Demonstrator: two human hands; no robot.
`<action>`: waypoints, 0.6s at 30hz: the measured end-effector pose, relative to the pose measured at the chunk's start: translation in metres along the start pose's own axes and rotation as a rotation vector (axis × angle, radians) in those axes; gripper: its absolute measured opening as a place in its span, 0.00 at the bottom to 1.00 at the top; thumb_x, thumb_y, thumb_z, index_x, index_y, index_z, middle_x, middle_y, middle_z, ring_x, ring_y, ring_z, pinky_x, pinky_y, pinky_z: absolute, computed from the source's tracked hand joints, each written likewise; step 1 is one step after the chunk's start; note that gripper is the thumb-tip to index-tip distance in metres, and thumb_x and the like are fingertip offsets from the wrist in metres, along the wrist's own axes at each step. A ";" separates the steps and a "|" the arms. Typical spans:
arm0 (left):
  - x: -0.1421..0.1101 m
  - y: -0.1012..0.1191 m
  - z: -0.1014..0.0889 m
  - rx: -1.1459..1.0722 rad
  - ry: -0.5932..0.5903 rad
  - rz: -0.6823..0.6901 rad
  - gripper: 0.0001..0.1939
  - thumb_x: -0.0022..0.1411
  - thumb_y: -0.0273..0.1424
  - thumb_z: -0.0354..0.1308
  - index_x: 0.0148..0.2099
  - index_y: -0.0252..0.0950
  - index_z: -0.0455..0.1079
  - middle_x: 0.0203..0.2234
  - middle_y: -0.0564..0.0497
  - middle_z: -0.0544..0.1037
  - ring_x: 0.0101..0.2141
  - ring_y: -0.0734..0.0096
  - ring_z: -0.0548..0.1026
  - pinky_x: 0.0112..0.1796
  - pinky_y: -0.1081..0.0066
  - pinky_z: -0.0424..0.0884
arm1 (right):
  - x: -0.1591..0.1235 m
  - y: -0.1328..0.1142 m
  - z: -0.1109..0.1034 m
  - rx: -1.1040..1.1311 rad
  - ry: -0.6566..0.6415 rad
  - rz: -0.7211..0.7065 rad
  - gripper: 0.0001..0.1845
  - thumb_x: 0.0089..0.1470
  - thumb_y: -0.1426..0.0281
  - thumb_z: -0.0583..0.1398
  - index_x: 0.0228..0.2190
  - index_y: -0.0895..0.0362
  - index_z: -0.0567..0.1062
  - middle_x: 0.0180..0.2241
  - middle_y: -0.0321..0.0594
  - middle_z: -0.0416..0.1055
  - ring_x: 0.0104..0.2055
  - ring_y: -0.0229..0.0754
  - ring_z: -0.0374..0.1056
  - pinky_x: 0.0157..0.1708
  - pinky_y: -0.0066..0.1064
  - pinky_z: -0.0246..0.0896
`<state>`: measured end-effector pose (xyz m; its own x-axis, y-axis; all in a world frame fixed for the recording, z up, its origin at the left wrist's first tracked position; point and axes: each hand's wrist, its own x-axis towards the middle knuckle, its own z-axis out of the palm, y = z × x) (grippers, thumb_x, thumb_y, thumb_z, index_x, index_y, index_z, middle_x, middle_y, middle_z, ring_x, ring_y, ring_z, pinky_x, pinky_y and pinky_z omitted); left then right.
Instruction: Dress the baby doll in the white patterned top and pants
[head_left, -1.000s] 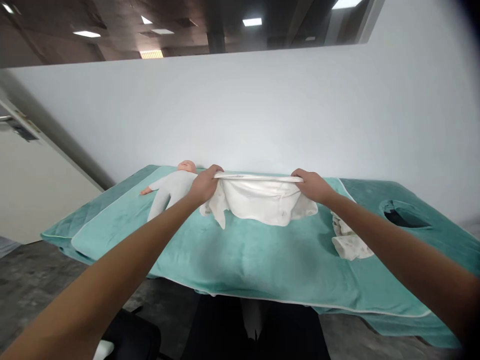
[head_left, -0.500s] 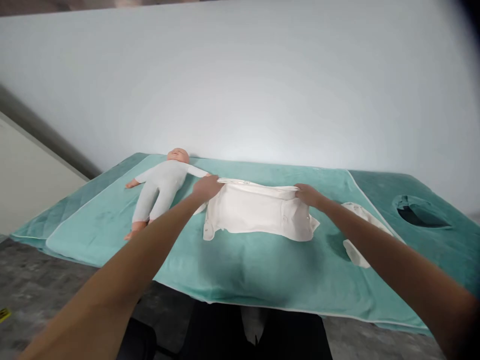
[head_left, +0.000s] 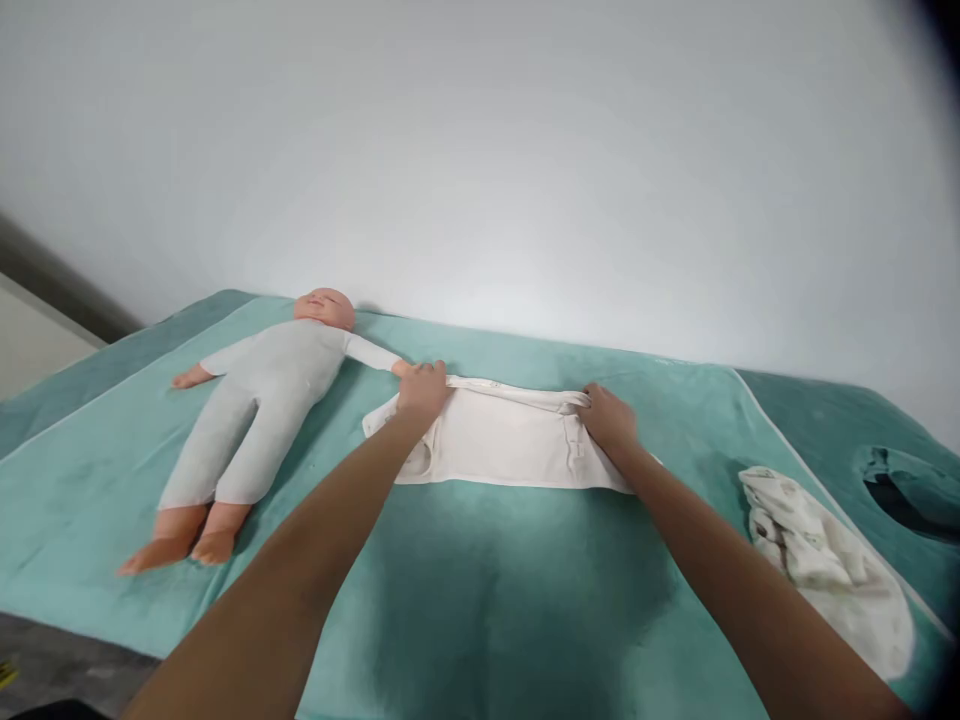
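One white garment [head_left: 495, 435] is spread between two hands over the middle of the bed, its far edge gathered into a narrow, rolled band. The left hand [head_left: 427, 388] is clamped on one end of that band and the right hand [head_left: 607, 418] on the other, fingers curled tightly around the cloth. The cloth is thin, smooth and roughly oblong, pulled straight along the far edge, with a seam near the right hand and loose folds beside the left.

One doll [head_left: 277, 370] lies on its back to the left, arms spread. Its body is covered in pale, matte fabric; the head, two hands and two feet are smooth and rounded. One doll hand is right by the left hand; whether they touch I cannot tell.

A second cloth [head_left: 810, 550], off-white with faint marks, lies crumpled in soft folds on the right, partly behind the right forearm.

Under everything is one bed [head_left: 510, 600] with a plush green cover, light piping and one dark, rounded opening [head_left: 907, 505] at the right end. Behind it stands a plain, smooth white wall [head_left: 480, 180].
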<state>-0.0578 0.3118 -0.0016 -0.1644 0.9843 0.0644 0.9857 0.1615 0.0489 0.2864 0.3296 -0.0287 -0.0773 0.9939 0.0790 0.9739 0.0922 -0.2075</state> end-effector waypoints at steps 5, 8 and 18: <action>-0.039 0.031 0.004 -0.172 0.093 0.278 0.20 0.66 0.34 0.53 0.59 0.38 0.63 0.58 0.36 0.68 0.60 0.48 0.62 0.56 0.52 0.57 | 0.009 0.022 -0.002 0.261 -0.113 0.025 0.26 0.55 0.52 0.60 0.49 0.55 0.72 0.48 0.50 0.75 0.46 0.52 0.70 0.38 0.33 0.58; -0.089 0.066 0.012 -0.303 0.063 0.621 0.19 0.65 0.38 0.56 0.57 0.40 0.67 0.56 0.41 0.69 0.57 0.54 0.65 0.55 0.57 0.60 | -0.002 0.047 -0.007 0.601 -0.164 0.109 0.26 0.53 0.49 0.61 0.43 0.56 0.75 0.44 0.48 0.76 0.45 0.50 0.69 0.38 0.32 0.59; -0.176 0.140 0.030 -0.407 0.225 0.472 0.11 0.70 0.32 0.50 0.47 0.39 0.73 0.43 0.47 0.74 0.46 0.60 0.70 0.45 0.59 0.66 | -0.083 0.102 -0.023 1.140 -0.284 0.189 0.22 0.41 0.54 0.70 0.30 0.57 0.76 0.21 0.36 0.70 0.19 0.34 0.60 0.17 0.26 0.54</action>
<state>0.1102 0.1637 -0.0356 0.2344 0.8964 0.3761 0.8679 -0.3673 0.3345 0.3966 0.2547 -0.0343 -0.1372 0.9621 -0.2356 0.2344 -0.1996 -0.9514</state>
